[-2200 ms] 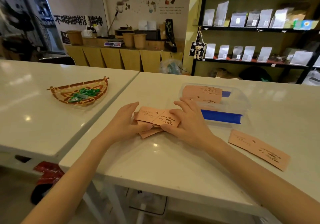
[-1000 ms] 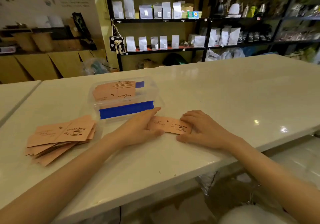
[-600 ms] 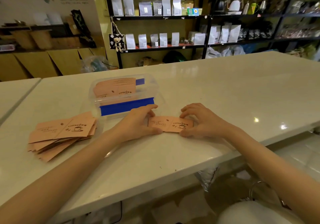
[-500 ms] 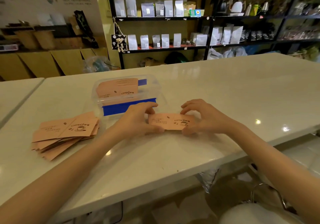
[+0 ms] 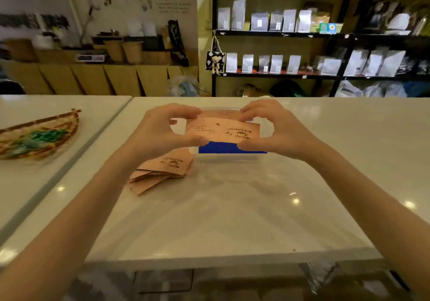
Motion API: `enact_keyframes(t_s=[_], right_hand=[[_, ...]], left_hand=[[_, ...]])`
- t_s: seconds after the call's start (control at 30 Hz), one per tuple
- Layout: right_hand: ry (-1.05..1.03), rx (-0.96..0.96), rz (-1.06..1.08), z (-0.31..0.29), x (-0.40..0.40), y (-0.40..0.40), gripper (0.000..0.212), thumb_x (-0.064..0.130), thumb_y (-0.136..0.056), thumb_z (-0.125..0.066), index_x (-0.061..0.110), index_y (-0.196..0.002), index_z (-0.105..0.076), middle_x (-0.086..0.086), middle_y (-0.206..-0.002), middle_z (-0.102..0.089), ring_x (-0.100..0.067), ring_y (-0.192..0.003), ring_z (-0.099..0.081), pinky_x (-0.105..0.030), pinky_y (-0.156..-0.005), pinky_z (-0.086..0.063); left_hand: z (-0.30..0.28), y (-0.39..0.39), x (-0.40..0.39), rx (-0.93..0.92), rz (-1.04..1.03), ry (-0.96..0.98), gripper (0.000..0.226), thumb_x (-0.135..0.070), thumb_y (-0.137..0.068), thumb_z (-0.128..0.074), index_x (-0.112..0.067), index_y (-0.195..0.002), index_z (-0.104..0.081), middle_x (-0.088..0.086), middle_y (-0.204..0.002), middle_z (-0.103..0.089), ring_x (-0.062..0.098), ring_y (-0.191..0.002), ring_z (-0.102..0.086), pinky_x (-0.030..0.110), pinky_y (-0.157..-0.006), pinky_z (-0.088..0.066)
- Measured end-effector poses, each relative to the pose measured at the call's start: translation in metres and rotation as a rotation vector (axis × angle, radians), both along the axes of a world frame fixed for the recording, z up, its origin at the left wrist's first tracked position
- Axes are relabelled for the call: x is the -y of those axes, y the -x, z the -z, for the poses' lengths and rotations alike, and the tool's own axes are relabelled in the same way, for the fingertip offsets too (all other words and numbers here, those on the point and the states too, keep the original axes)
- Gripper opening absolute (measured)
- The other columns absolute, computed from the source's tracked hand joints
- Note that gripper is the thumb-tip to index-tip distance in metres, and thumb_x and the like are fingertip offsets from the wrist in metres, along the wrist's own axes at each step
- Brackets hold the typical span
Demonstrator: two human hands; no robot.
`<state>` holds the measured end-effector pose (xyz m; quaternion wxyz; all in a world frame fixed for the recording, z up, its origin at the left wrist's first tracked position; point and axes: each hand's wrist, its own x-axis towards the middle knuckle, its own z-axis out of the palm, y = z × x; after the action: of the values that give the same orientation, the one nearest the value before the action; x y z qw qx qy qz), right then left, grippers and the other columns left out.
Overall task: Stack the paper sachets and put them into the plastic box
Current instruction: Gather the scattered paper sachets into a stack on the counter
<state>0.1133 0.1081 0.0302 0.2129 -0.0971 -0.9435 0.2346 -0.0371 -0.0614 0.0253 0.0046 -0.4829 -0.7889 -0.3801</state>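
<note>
Sachet [image 5: 223, 132] marked "COFFEE", between both hands [image 5: 160, 133]

White tables [image 5: 349, 149], dark stocked shelves [image 5: 302, 33]

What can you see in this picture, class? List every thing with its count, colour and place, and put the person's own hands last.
Held sachet: one, pinkish-tan with a coffee-cup print, pinched at both ends above the box.
Plastic box: one, clear with a blue band, on the white table behind the held sachet; another sachet's edge shows inside.
Loose pile of sachets: several, pinkish-tan, on the table beside the box, under the left wrist.
Woven basket: one, tan with red-brown trim, green items inside, on the neighbouring table at left.
White table: one, glossy.
Shelves: black, with many silver-white pouches, at the back.
Left hand: grips the sachet's left end.
Right hand: grips its right end.
</note>
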Motion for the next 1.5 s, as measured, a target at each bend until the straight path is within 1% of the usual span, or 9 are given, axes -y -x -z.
enact_keyframes(t_s=[0.1,0.27,0.8,0.93,1.03,1.13,1.27,1.37,1.5], right_hand=[[-0.027,0.006,-0.094,0.003,0.015,0.031,0.047,0.039,-0.067,-0.073,0.026,-0.111,-0.059,0.012,-0.121,-0.046,-0.004,-0.116,-0.028,-0.011,-0.090,-0.023],[-0.082,0.078,-0.212,0.013,0.041,0.072,0.051,0.047,-0.069,-0.069,0.023,-0.113,-0.060,0.004,-0.134,-0.047,-0.013,-0.129,-0.027,-0.034,-0.108,-0.021],[-0.325,0.358,-0.368,0.032,0.051,0.113,0.061,0.056,-0.074,-0.058,0.024,-0.125,-0.051,0.005,-0.145,-0.035,-0.013,-0.137,-0.014,-0.034,-0.110,-0.016],[-0.265,0.361,-0.411,0.017,0.047,0.121,0.058,0.058,-0.077,-0.053,0.028,-0.127,-0.048,0.007,-0.143,-0.038,-0.011,-0.135,-0.022,-0.033,-0.109,-0.021],[-0.166,0.509,-0.433,0.001,0.043,0.136,0.055,0.055,-0.079,-0.053,0.034,-0.129,-0.042,0.010,-0.139,-0.044,-0.011,-0.123,-0.040,-0.030,-0.099,-0.034],[-0.148,0.686,-0.473,-0.006,0.043,0.154,0.060,0.051,-0.076,-0.060,0.031,-0.129,-0.042,0.009,-0.131,-0.052,-0.008,-0.113,-0.046,-0.021,-0.087,-0.035],[-0.197,0.873,-0.506,-0.006,0.047,0.176,0.071,0.048,-0.073,-0.065,0.025,-0.134,-0.038,0.004,-0.134,-0.049,-0.015,-0.120,-0.046,-0.022,-0.090,-0.034],[-0.236,0.984,-0.532,-0.004,0.051,0.187,0.073,0.048,-0.073,-0.065,0.021,-0.135,-0.037,0.003,-0.134,-0.048,-0.014,-0.117,-0.046,-0.025,-0.095,-0.034],[-0.295,1.024,-0.564,-0.002,0.055,0.195,0.071,0.045,-0.070,-0.069,0.019,-0.131,-0.042,0.010,-0.113,-0.054,-0.009,-0.100,-0.051,-0.022,-0.089,-0.037]], left_hand=[[-0.003,0.016,0.027,0.017,-0.084,0.043,0.054,-0.036,-0.061,-0.076,-0.031,-0.112,-0.058,-0.021,-0.103,-0.048,0.001,-0.099,-0.042,0.019,-0.085,-0.032],[0.004,0.038,0.066,0.038,-0.190,0.115,0.052,-0.036,-0.061,-0.076,-0.028,-0.111,-0.061,-0.015,-0.111,-0.051,0.006,-0.104,-0.041,0.025,-0.092,-0.033],[0.040,0.055,0.091,-0.030,-0.219,0.315,0.049,-0.050,-0.061,-0.072,-0.029,-0.104,-0.065,-0.008,-0.116,-0.057,0.011,-0.109,-0.048,0.029,-0.094,-0.038],[0.024,0.062,0.087,-0.011,-0.228,0.309,0.043,-0.051,-0.062,-0.069,-0.033,-0.101,-0.064,-0.015,-0.111,-0.052,0.005,-0.106,-0.045,0.024,-0.085,-0.033],[0.012,0.077,0.081,0.084,-0.223,0.308,0.044,-0.050,-0.065,-0.067,-0.036,-0.106,-0.060,-0.014,-0.117,-0.054,0.004,-0.110,-0.044,0.026,-0.090,-0.037],[0.006,0.090,0.070,0.232,-0.160,0.545,0.061,-0.047,-0.067,-0.068,-0.035,-0.123,-0.048,-0.011,-0.133,-0.048,0.005,-0.114,-0.041,0.031,-0.100,-0.035],[0.007,0.103,0.055,0.388,-0.091,0.895,0.078,-0.046,-0.068,-0.068,-0.031,-0.135,-0.031,-0.005,-0.141,-0.039,0.014,-0.126,-0.038,0.032,-0.106,-0.030],[0.011,0.109,0.049,0.390,-0.101,1.018,0.080,-0.047,-0.066,-0.071,-0.028,-0.134,-0.033,-0.005,-0.133,-0.044,0.016,-0.125,-0.040,0.034,-0.109,-0.031],[0.013,0.111,0.044,0.406,-0.095,1.058,0.071,-0.042,-0.064,-0.074,-0.023,-0.125,-0.045,-0.013,-0.108,-0.054,0.012,-0.110,-0.048,0.027,-0.099,-0.039]])
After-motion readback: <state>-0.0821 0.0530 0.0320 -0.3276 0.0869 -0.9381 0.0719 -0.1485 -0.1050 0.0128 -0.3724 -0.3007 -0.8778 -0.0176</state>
